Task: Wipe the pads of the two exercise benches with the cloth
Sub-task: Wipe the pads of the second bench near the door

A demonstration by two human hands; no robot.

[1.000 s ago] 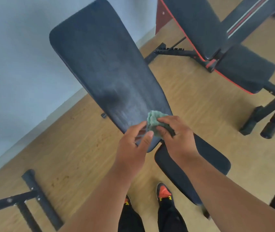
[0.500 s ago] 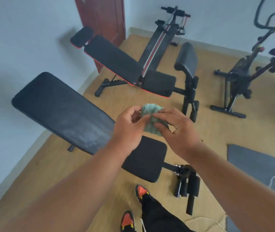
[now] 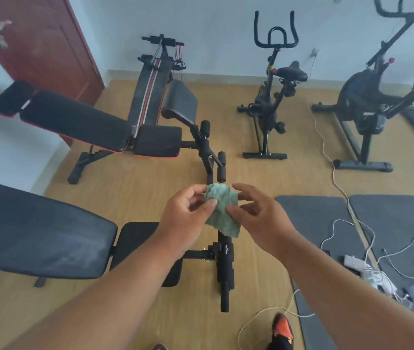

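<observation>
cloth (image 3: 222, 210): green, bunched, held up in mid-air
left hand (image 3: 188, 218): thumb and fingers pinching cloth
right hand (image 3: 256, 218): pinching cloth too
near bench (image 3: 36, 236): left, below hands
far bench (image 3: 79, 122): by door

Near bench's back pad (image 3: 36, 233) cut off at nine o'clock, its seat pad (image 3: 135, 238) partly hidden behind the left forearm, exercise bike (image 3: 377, 102) at two o'clock blurred and cropped, shoe (image 3: 282, 329) cropped at six o'clock.

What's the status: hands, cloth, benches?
Left hand and right hand both pinching green cloth, mid-air. Near bench and far bench untouched. Nothing in the way.
</observation>
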